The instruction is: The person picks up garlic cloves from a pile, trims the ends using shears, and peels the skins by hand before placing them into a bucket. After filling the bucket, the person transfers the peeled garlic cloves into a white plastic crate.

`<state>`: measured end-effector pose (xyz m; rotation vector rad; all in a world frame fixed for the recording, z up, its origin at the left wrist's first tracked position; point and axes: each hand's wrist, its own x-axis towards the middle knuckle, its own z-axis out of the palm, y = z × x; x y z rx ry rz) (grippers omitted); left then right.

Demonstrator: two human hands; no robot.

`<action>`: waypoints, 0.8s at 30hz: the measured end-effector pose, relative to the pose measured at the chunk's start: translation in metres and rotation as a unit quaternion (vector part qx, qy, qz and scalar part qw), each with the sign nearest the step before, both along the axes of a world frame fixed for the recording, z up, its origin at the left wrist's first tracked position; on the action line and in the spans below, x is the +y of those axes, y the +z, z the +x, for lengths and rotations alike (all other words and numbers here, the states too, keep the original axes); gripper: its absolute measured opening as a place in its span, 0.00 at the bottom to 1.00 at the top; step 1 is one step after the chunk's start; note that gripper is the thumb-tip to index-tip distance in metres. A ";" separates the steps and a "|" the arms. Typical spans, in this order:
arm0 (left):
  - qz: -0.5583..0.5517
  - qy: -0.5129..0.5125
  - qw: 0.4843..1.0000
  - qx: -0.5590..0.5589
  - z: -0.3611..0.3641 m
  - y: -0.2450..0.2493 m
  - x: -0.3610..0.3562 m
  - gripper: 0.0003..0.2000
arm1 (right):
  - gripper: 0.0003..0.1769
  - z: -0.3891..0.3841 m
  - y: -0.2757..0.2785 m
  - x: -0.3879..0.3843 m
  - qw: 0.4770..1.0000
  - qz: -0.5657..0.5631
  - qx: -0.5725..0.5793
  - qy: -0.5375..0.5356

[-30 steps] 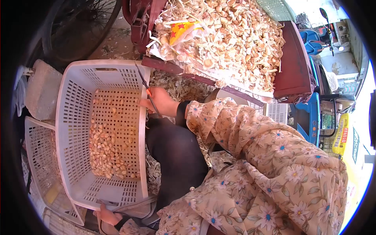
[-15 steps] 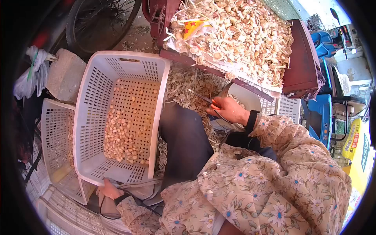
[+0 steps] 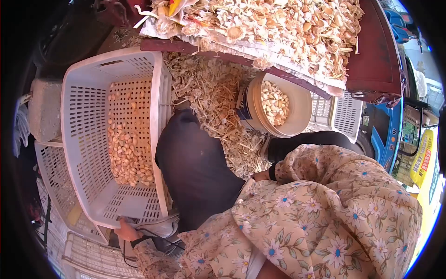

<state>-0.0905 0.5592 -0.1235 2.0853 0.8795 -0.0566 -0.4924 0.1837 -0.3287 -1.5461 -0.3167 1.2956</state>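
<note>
The person sits low to the ground with one knee in black trousers [image 3: 195, 167] pushed forward between a white crate [image 3: 160, 139] and a cream bucket [image 3: 302, 104]. The left hand [image 3: 124, 231] is down at the near corner of the white crate, fingers curled against its lower rim and gripping it, with a floral sleeve [image 3: 325, 209] bunched up behind. The crate is perforated, stands open side up just left of the knee, and holds a loose layer of peeled garlic cloves [image 3: 125, 144] lying mostly along its floor. Only a sliver of the right hand [image 3: 261, 176] shows, poking out of a dark cuff beside the knee. Its fingers are tucked behind the sleeve and the leg, so I cannot tell whether they are clenched or loose, or whether they hold anything. The bucket is well in front of that hand, tilted toward the person, with a small heap of cloves [image 3: 275, 102] inside. Between crate and bucket the ground is thick with dry garlic skins [image 3: 209, 93], which run right up against both. Above them a red-edged cart [image 3: 376, 69] carries a big mound of unpeeled garlic [image 3: 278, 23]. A second crate [image 3: 51, 176] sits partly under the first on its left, a grey concrete block [image 3: 44, 109] lies beside it, and another white crate [image 3: 346, 114] shows past the bucket.
</note>
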 end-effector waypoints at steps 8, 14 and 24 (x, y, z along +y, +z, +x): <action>0.116 0.038 0.990 0.064 0.007 -0.022 0.019 0.26 | 0.16 -0.049 -0.079 0.062 0.975 0.161 -0.146 -0.052; 0.153 0.045 0.983 0.087 0.007 -0.002 -0.013 0.29 | 0.18 0.088 -0.008 -0.005 0.996 0.021 -0.003 -0.083; -0.042 0.049 0.998 0.022 -0.008 0.000 -0.013 0.28 | 0.24 0.185 0.091 -0.052 0.953 -0.250 -0.041 -0.167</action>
